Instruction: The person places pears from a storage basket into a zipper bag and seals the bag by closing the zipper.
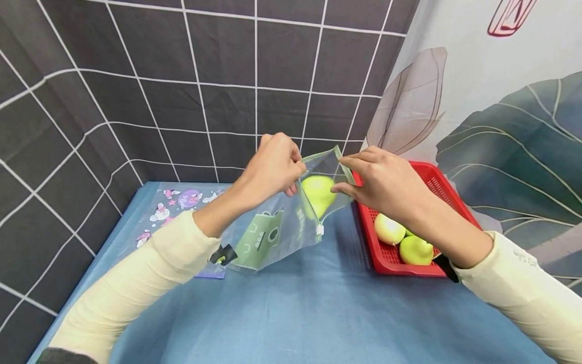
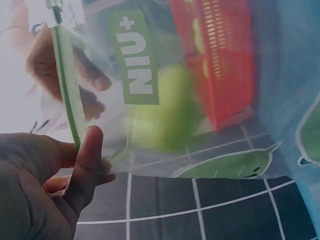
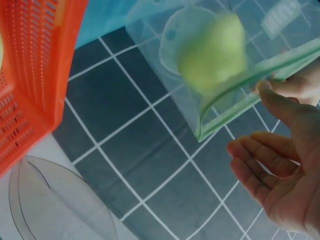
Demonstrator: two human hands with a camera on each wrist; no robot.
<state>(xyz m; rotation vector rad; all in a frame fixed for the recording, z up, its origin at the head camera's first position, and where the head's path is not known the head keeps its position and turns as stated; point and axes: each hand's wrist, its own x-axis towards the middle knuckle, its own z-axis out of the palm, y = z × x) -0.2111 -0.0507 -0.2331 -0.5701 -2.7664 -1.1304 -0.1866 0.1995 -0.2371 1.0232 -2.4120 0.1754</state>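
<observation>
A clear zip bag (image 1: 293, 240) with a green zip edge and white slider (image 1: 320, 230) hangs with its mouth spread between my hands. My left hand (image 1: 275, 164) pinches one side of the mouth, thumb against fingertips in the left wrist view. At the other side is my right hand (image 1: 386, 182); its thumb is right at the green edge, its fingers loosely extended in the right wrist view. A yellow-green pear (image 1: 320, 192) is inside the bag, just below the mouth, blurred in both wrist views. Neither hand's fingers are around it.
Right of the bag stands a red perforated basket (image 1: 404, 270) holding several yellow-green pears (image 1: 416, 251). A flat clear bag with cartoon prints (image 1: 188, 198) lies at the left on the blue tablecloth (image 1: 291, 313). A dark gridded wall covering (image 1: 227, 106) rises behind.
</observation>
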